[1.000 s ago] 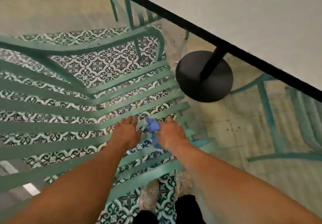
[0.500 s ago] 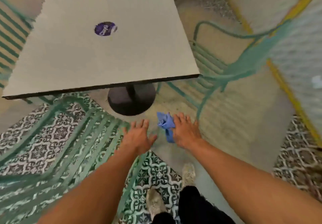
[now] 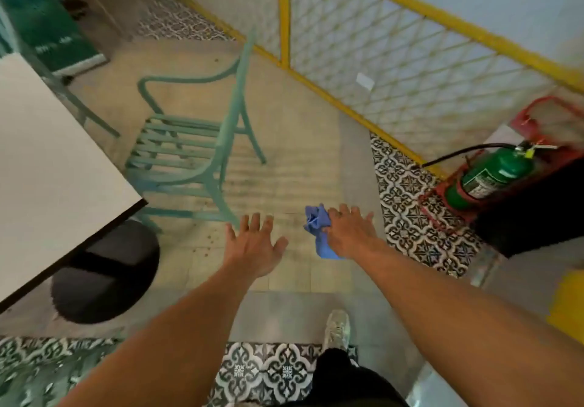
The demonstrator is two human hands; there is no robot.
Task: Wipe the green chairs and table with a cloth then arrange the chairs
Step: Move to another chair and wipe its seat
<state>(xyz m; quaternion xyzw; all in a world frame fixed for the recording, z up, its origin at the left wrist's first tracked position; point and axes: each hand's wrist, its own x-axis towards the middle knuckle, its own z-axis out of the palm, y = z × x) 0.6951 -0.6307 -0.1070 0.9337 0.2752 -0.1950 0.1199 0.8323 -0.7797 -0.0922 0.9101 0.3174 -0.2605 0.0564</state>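
The green chair (image 3: 186, 153) stands at ten o'clock from the left hand (image 3: 256, 245), the nearer one (fingers spread, holding nothing). The right hand (image 3: 350, 232) pinches the blue cloth (image 3: 317, 226) under its thumb, other fingers extended.

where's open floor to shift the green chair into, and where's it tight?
Free: plain tile floor between the chair, the yellow fence and the patterned strip by the extinguisher. Tight: the chair's left side, close to the table and its black base. Left hand is empty; right hand holds the cloth.
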